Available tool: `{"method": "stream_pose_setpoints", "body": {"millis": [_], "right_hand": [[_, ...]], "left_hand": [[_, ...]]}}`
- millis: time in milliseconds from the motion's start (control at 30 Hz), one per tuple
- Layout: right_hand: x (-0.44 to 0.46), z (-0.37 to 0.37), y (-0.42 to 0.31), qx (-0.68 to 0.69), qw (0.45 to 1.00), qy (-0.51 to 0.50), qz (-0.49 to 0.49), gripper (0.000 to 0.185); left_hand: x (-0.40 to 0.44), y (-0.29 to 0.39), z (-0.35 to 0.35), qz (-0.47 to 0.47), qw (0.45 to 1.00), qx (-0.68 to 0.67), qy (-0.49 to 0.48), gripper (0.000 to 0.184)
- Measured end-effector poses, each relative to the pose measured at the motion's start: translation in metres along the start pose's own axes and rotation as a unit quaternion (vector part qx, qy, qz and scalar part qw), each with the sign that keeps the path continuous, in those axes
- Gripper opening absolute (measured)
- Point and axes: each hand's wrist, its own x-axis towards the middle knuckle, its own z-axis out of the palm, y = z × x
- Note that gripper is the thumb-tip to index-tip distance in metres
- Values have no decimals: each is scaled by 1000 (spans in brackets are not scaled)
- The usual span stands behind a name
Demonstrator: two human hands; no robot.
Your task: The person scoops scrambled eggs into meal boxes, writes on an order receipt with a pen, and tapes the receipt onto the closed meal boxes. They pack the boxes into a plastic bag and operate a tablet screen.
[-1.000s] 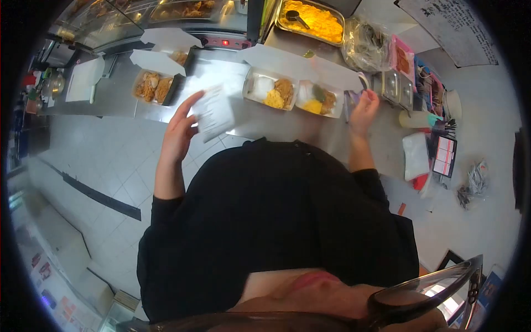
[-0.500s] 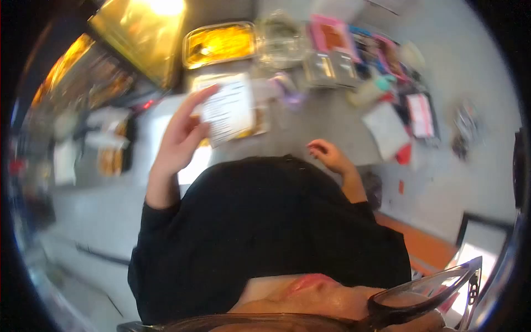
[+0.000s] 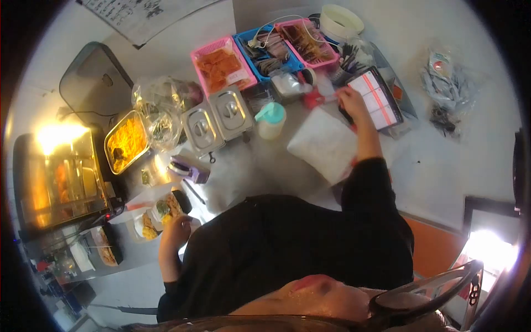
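My left hand (image 3: 175,235) is low on the left with its fingers curled, beside a food tray (image 3: 135,221) holding filled pieces with yellow and green food. Whether it grips anything is hidden. My right hand (image 3: 352,101) reaches out to the back right, fingers pinched. A small red object (image 3: 314,99), blurred, extends to the left from its fingertips; its kind is unclear. Close by lie a red-and-white lined pad (image 3: 377,98) and a large white sheet or packet (image 3: 322,145).
Lidded steel containers (image 3: 202,130) and a teal-topped bottle (image 3: 271,122) stand mid-counter. Behind are pink (image 3: 202,54) and blue (image 3: 243,39) baskets. A purple tape dispenser (image 3: 191,169), a tray of shredded orange food (image 3: 128,141) and a lit glass case (image 3: 63,177) are leftward.
The view has swung to the right. A white printed sheet was at my left hand; it no longer shows there. My right hand has moved from near my body out to the red object.
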Motion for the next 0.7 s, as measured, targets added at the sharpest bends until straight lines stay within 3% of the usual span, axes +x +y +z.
{"method": "stream_pose_setpoints", "body": {"millis": [67, 133, 200, 267, 333, 433, 533, 700], "right_hand": [[67, 11, -1, 10, 1000, 18, 5, 27], [155, 32, 33, -120, 986, 75, -83, 31], [254, 48, 77, -196, 944, 91, -250, 33], [325, 60, 88, -303, 936, 118, -132, 35], [353, 73, 97, -307, 938, 154, -40, 36], [343, 71, 59, -154, 957, 228, 89, 38], [346, 69, 59, -133, 964, 228, 37, 41], [336, 74, 55, -128, 940, 296, 111, 40]], "left_hand": [[-2, 3, 8, -69, 997, -25, -19, 23], [-2, 0, 16, -106, 993, 5, -53, 23], [-6, 18, 9, -112, 991, -2, -69, 25], [-4, 17, 13, -112, 991, -24, -68, 25], [1, 16, 14, -152, 986, -12, -67, 24], [4, 32, 3, -152, 988, -24, -28, 23], [5, 22, 3, -152, 988, -31, -22, 22], [6, 16, 11, -121, 992, -15, -13, 22]]}}
